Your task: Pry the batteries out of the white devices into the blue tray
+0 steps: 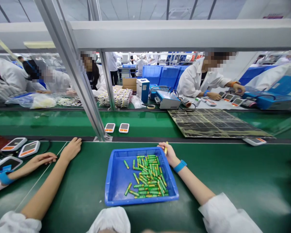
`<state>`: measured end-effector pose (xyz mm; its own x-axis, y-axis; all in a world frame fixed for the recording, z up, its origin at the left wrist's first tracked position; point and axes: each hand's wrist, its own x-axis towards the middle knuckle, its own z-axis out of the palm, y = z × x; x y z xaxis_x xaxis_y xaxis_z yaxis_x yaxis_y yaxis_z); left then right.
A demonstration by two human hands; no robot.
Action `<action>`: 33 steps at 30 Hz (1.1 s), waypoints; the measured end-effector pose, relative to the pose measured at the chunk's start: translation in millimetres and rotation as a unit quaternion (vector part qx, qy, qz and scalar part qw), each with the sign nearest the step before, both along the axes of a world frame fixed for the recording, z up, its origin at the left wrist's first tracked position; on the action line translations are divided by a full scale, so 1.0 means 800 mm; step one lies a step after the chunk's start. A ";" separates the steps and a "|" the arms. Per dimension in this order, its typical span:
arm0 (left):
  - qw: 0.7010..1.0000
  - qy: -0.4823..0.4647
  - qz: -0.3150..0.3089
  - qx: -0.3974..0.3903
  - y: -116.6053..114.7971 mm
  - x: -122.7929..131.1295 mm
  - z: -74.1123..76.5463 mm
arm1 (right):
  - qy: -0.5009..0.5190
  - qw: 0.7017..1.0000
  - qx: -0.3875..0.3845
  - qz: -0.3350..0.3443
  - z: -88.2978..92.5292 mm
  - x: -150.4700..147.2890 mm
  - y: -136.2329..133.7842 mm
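A blue plastic tray (116, 171) sits on the green work surface before me, holding many green batteries with gold ends (147, 176), heaped mostly toward its right side. At its back right corner, my right hand (171, 154), with a blue band on the wrist, is closed around a slim yellow stick-like thing (166, 148) whose kind I cannot make out. Off to the left, my left hand (72, 149) rests palm down near the far edge of the surface, apart from the tray, with nothing visible in it.
A co-worker's hand (42, 159) lies at left beside several white-and-orange display devices (29, 149). Beyond a metal post (87, 97), two similar devices (123, 128) and a dark panel (215, 124) lie on the green belt (145, 121). A person (196, 77) works opposite.
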<state>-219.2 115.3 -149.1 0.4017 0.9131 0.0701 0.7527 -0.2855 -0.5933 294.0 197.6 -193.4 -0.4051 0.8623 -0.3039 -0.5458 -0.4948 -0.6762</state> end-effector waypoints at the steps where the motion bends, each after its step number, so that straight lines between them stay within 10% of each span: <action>1: 1.000 0.016 0.001 -0.001 0.002 -0.002 -0.002 | -0.001 1.000 -0.002 -0.001 0.000 0.000 0.000; 14: 0.995 0.097 -0.003 -0.002 0.006 -0.006 -0.006 | 0.004 1.000 -0.009 0.008 0.002 0.001 -0.002; 33: 0.996 -0.063 -0.061 0.004 0.015 -0.036 -0.026 | 0.014 1.000 0.000 0.013 0.006 -0.001 -0.003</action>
